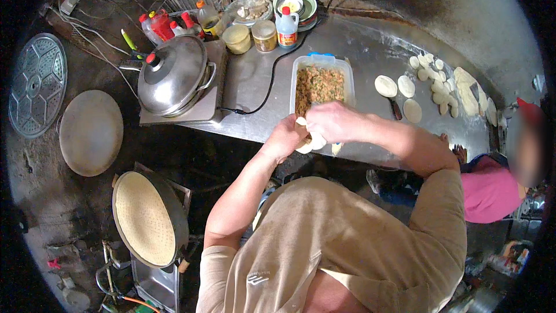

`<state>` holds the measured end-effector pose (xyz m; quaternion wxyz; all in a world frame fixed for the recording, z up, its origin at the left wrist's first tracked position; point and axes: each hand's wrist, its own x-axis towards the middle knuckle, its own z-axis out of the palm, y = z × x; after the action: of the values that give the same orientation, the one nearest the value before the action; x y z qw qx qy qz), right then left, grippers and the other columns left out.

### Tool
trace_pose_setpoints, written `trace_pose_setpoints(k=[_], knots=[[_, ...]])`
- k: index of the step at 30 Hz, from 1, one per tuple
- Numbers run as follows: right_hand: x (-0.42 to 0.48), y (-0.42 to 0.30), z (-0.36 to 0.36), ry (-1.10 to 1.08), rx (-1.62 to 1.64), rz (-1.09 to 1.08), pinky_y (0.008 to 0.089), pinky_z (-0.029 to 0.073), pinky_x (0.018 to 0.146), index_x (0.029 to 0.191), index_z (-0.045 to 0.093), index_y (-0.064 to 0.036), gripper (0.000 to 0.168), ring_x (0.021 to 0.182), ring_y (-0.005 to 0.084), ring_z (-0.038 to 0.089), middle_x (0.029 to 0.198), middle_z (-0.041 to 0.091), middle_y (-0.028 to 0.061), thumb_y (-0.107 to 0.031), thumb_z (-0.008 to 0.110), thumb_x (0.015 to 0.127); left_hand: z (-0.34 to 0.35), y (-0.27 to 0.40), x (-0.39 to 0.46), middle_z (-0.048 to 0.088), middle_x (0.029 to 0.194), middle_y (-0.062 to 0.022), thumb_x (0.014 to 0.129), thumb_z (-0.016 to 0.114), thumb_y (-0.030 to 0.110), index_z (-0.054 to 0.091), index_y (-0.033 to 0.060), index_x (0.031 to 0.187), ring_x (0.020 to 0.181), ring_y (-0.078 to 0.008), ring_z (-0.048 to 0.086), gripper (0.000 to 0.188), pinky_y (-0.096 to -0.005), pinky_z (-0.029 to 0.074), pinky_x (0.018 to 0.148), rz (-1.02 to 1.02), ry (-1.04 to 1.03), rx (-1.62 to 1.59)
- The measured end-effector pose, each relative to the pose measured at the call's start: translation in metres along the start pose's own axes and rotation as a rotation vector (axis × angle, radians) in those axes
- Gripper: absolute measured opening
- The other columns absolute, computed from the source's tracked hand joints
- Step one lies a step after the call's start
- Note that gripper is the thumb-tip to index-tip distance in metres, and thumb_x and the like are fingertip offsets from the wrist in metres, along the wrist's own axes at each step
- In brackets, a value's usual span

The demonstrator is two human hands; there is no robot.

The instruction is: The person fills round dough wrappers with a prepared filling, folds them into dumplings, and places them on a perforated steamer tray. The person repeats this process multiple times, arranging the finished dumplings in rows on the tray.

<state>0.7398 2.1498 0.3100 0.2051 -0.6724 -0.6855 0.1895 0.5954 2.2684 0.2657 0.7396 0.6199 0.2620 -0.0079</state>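
My left hand [284,135] cups a round dough wrapper [319,141] with some brownish filling showing in it, at the table's front edge. Curled over the same wrapper from the right is my right hand [333,121], its fingers closed at the dough; the fingertips are partly hidden. Just beyond both hands stands a clear plastic container [350,80] of chopped filling [322,81] with green bits. To the right, several flattened dough rounds [385,86] lie on the metal table [254,82], near a dark-handled tool [395,109].
A lidded wok [173,74] sits on a cooker at the left, with a black cord [273,79] crossing the table. Bottles, jars [264,37] and stacked bowls [307,5] line the back. Small dough pieces [439,89] lie far right, near another person [491,193].
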Motion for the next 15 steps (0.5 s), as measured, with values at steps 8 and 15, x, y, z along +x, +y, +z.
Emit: trace_pose_setpoints(k=[8,15], knots=[[0.000,-0.011,-0.015,-0.189,-0.212,-0.028,0.0445,0.054,0.072,0.085,0.062,0.001,0.017,0.083,0.0346,0.066,0.086,0.064,0.0183,-0.015,0.061,0.081,-0.006,-0.013,0.012,0.065,0.091,-0.0074,0.089,0.056,0.003,0.055,-0.0020,0.106,0.081,-0.0152,0.063,0.018,-0.0281,0.051,0.073,0.007,0.027,0.005],[0.001,0.013,-0.021,-0.032,0.005,0.084,0.0458,0.053,0.072,0.088,0.058,0.001,0.026,0.084,0.0361,0.066,0.088,0.065,0.0198,-0.022,0.065,0.081,0.011,0.004,0.012,0.065,0.094,-0.0085,0.087,0.056,0.004,0.055,0.0000,0.108,0.080,-0.0168,0.064,0.021,-0.0277,0.050,0.070,0.112,0.057,0.023]])
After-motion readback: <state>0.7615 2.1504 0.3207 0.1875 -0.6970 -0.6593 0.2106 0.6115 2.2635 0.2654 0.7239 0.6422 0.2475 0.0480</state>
